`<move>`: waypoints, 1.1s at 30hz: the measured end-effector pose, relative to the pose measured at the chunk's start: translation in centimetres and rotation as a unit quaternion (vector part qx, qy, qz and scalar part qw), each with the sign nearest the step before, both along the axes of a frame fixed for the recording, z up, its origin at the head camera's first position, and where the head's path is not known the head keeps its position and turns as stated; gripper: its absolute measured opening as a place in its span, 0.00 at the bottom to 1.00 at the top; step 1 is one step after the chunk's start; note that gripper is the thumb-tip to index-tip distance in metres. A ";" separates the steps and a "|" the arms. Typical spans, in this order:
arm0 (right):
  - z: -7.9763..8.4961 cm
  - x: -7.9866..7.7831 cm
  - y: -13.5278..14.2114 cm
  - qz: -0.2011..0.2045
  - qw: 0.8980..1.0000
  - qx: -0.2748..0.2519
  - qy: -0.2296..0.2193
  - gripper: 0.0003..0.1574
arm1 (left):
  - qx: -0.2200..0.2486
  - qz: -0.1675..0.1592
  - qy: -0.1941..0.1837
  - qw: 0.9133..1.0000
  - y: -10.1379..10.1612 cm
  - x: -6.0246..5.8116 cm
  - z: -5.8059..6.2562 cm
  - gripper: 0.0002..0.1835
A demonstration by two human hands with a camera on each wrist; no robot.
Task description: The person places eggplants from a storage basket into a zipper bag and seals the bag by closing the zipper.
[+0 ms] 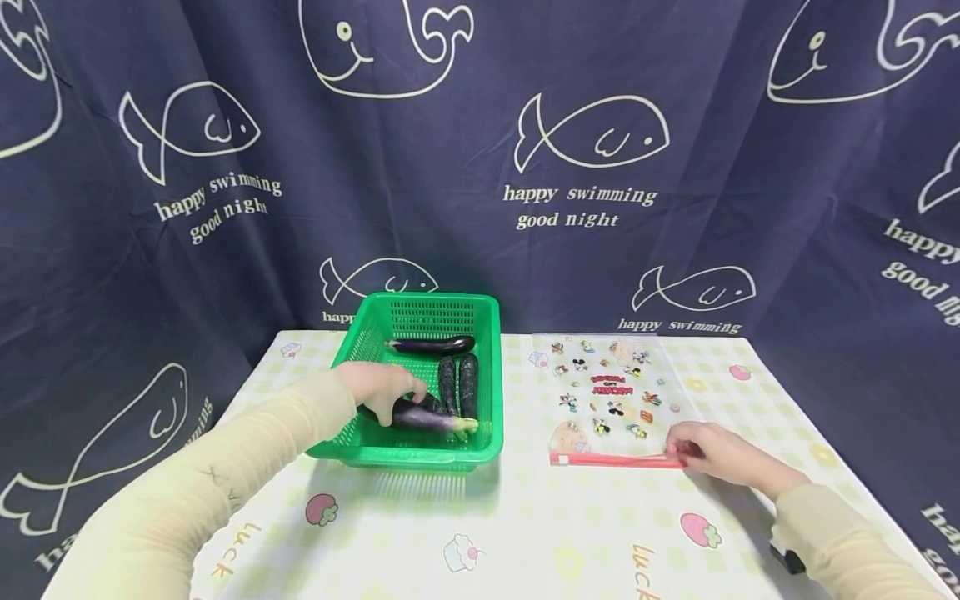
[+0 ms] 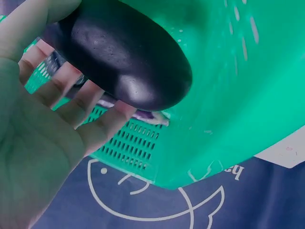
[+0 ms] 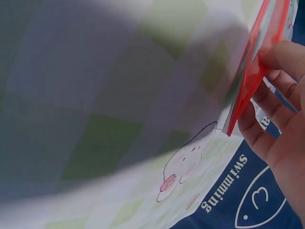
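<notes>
My left hand (image 1: 381, 388) reaches into a green plastic basket (image 1: 420, 456) on the left half of the table. In the left wrist view its thumb and fingers grip a dark purple eggplant (image 2: 128, 62) round one end. The pale stem end of this eggplant (image 1: 431, 418) points right in the head view. My right hand (image 1: 712, 454) pinches the red zip edge of a clear zip bag (image 1: 600, 417) at its right corner. In the right wrist view, the red strip (image 3: 252, 76) lies between thumb and fingers, its two sides slightly parted. The bag lies flat with cartoon prints.
Inside the basket, another eggplant (image 1: 435, 344) lies along the back wall. Two dark, rough-skinned long vegetables (image 1: 468, 385) rest side by side at the right. A checked cloth (image 1: 390, 533) covers the table, and a navy printed curtain (image 1: 480, 167) hangs behind.
</notes>
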State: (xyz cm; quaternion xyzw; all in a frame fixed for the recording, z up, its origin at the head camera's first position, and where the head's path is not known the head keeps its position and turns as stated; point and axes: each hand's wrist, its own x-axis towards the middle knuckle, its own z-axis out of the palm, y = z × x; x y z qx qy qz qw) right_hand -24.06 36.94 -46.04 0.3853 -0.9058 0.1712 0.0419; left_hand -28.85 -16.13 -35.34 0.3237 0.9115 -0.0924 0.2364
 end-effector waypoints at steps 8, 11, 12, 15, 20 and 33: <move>0.8 0.3 -0.3 -0.045 0.996 0.033 0.073 0.23 | 0.057 -0.009 0.023 0.998 -0.6 -0.2 0.9 0.26; 1.1 0.4 -0.5 -0.062 0.993 0.035 0.094 0.24 | 0.077 -0.015 0.043 0.996 -0.9 -0.2 1.2 0.27; 1.2 0.4 -0.6 -0.065 0.992 0.034 0.101 0.24 | 0.083 -0.014 0.050 0.995 -0.9 -0.1 1.3 0.27; 1.2 0.4 -0.8 -0.072 0.989 0.031 0.126 0.24 | 0.092 -0.003 0.068 0.993 -1.0 0.0 1.6 0.28; 1.5 0.4 -1.3 -0.082 0.986 0.026 0.143 0.25 | 0.107 0.019 0.084 0.991 -1.0 0.3 2.1 0.27; 2.1 0.1 -2.0 -0.110 0.976 -0.002 0.188 0.23 | 0.193 0.044 0.177 0.964 -0.5 2.6 3.3 0.27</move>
